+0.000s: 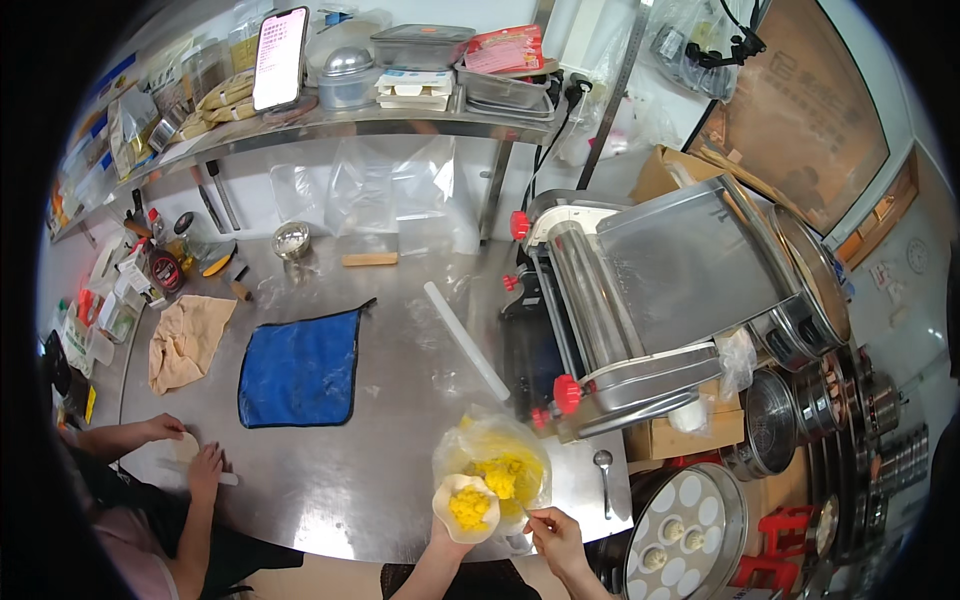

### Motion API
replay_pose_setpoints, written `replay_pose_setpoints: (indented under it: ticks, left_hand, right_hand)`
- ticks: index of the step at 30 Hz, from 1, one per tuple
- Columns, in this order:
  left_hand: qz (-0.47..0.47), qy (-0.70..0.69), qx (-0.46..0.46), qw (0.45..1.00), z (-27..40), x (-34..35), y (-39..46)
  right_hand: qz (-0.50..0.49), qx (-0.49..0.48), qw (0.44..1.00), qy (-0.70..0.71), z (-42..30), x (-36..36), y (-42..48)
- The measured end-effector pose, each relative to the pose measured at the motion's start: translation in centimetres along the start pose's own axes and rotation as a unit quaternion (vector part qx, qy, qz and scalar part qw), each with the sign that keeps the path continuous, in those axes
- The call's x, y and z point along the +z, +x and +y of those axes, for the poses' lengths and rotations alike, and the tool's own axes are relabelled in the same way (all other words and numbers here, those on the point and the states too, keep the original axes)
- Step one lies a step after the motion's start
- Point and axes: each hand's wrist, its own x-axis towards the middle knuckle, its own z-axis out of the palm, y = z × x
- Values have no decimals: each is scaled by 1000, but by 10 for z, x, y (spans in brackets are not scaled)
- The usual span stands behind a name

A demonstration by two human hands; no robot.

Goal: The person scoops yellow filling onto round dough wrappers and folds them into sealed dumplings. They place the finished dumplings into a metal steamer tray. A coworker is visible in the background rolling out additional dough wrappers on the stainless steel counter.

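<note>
On my left hand (448, 537) lies a round dough wrapper (466, 508) with a heap of yellow crumbly filling (471, 509) at its middle. My right hand (556, 534) grips the thin handle of a utensil (529, 514) between thumb and fingers; its far end is hidden at the filling. Just beyond both hands, a clear plastic bag (491, 431) lies spread with more yellow filling (504, 480) in it. A metal spoon (604, 480) rests on the steel table to the right of the bag.
A dough sheeter (592, 300) stands at the right, above a steamer tray (731, 517) with several paper rounds and a few buns. A white rolling pin (466, 341) and blue cloth (298, 371) lie on the steel table (405, 420). At left, a co-worker's hands (202, 469) roll dough.
</note>
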Motion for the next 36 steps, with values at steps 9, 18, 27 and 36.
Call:
replay_pose_setpoints:
  ticks: [9,18,27,36]
  left_hand:
    - [36,-30,-24,999,-32,34,20]
    - [23,-45,-36,998,-28,10,25]
    - [-6,-79,-35,996,-17,17,20]
    - [-25,-75,25,997,14,19,-2]
  right_hand:
    - [175,-397,785,-443,-7,47,-32]
    - [135,-321,891,-290,-47,54,-38]
    - [149,-361,869,-303,-41,56,-47]
    - [148,-284,878,-357,23,8,30]
